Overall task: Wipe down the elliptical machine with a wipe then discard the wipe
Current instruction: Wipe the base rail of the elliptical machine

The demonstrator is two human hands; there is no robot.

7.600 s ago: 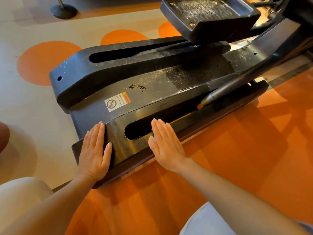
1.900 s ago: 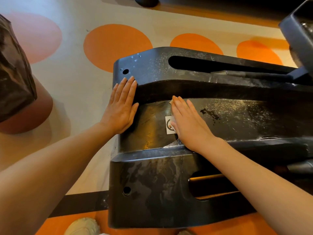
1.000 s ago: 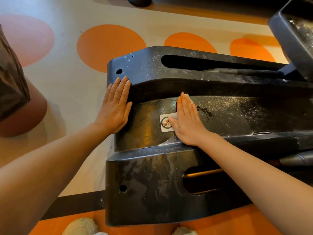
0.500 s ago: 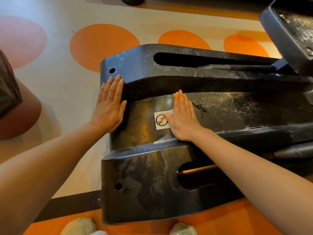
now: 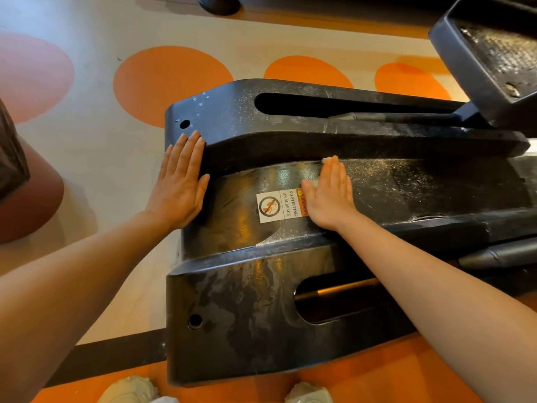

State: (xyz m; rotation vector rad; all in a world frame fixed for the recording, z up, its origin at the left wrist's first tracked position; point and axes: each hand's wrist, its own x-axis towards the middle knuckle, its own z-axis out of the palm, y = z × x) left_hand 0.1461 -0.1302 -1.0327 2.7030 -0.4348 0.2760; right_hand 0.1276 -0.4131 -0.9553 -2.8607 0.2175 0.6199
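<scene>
The black elliptical machine base (image 5: 261,309) fills the middle of the head view, dusty on its right part and shiny wet near the warning sticker (image 5: 279,205). My right hand (image 5: 331,196) lies flat with straight fingers on the centre panel, pressing a white wipe (image 5: 315,183) that mostly hides under the palm, with bits showing at the fingertips and thumb. My left hand (image 5: 181,184) lies flat on the base's left end, fingers straight, holding nothing.
A black foot pedal (image 5: 491,59) stands raised at the upper right. A dark bag and brown rounded object (image 5: 26,193) sit at the left edge. The floor has orange circles. My shoes (image 5: 130,391) are at the bottom edge.
My right hand has slid the wipe rightwards along the centre panel, uncovering the whole warning sticker. My left hand has stayed on the base's left end.
</scene>
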